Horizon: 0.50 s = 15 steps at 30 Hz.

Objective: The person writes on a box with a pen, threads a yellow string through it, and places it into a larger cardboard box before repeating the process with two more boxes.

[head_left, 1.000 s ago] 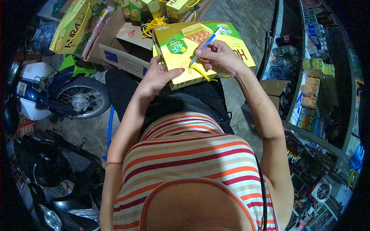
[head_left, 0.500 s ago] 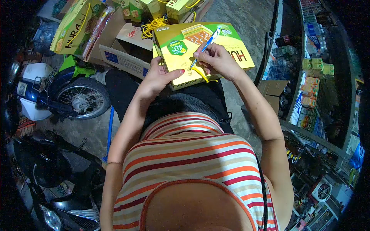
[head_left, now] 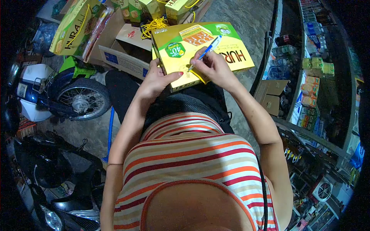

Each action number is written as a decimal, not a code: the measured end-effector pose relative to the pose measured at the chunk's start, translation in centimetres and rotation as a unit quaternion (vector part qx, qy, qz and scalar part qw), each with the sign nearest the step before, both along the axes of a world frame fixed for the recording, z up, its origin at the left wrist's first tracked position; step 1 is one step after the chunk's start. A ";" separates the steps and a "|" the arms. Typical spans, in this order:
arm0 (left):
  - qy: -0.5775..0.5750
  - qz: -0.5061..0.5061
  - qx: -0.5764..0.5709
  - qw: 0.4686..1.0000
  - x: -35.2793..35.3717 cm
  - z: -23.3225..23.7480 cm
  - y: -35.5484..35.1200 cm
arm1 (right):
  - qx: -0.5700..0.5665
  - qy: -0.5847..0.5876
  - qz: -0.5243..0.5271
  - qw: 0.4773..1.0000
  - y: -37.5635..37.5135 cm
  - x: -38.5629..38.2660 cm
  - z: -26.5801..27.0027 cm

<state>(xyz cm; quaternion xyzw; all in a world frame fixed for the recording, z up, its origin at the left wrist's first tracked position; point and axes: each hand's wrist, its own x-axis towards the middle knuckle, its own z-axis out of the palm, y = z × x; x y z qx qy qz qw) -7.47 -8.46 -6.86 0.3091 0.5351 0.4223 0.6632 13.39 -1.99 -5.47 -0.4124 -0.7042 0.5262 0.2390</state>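
Surfaces: card, plastic, cloth, concrete, metal.
Yellow box point(head_left: 221, 48) – smooth, slightly glossy printed card; pen point(head_left: 210, 49) – smooth plastic. Open carton point(head_left: 129, 61) matt cardboard, striped top point(head_left: 192, 154) matt cloth, floor point(head_left: 241, 17) rough matt concrete, wheel spokes point(head_left: 81, 103) metal.

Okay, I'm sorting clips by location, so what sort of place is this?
Probably a small shop or its storage area: bottles and packets on shelving, several yellow HURA boxes, and motorbikes standing close by.
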 end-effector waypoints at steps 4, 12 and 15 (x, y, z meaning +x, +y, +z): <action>0.001 -0.008 0.015 1.000 -0.3 -0.6 -0.1 | 0.202 -0.002 0.007 0.979 -1.4 -0.4 -0.4; 0.016 -0.007 0.006 1.000 -0.1 0.4 -0.2 | -0.038 0.071 -0.093 0.992 -0.9 -0.1 -0.7; 0.015 -0.005 0.006 1.000 0.1 0.6 -0.2 | -0.047 0.085 -0.072 0.993 -0.8 -0.2 -0.8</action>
